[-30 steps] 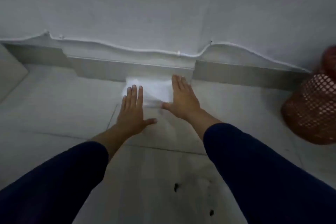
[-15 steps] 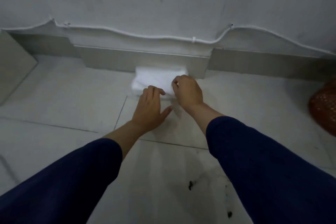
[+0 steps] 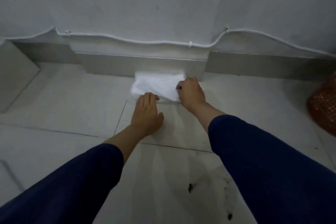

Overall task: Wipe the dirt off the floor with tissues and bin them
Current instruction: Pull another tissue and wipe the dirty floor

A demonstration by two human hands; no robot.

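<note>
A white pack of tissues (image 3: 156, 85) lies on the pale tiled floor against the skirting. My right hand (image 3: 190, 92) is closed on the pack's right end, fingers curled over a tissue. My left hand (image 3: 147, 112) rests at the pack's near edge, fingertips bent onto it and thumb spread. Black dirt specks (image 3: 190, 187) sit on the tile close to me, between my dark blue sleeves, with more specks (image 3: 229, 216) near the right sleeve.
An orange mesh bin (image 3: 323, 107) stands at the right edge of view. A grey skirting board (image 3: 109, 65) and a white cable (image 3: 145, 42) run along the wall. A grey panel (image 3: 14, 76) leans at the far left.
Both hands went from flat and open by the pack to curled on it. The right hand's fingers closed on the pack's right end; the left fingertips bent over its near edge.
</note>
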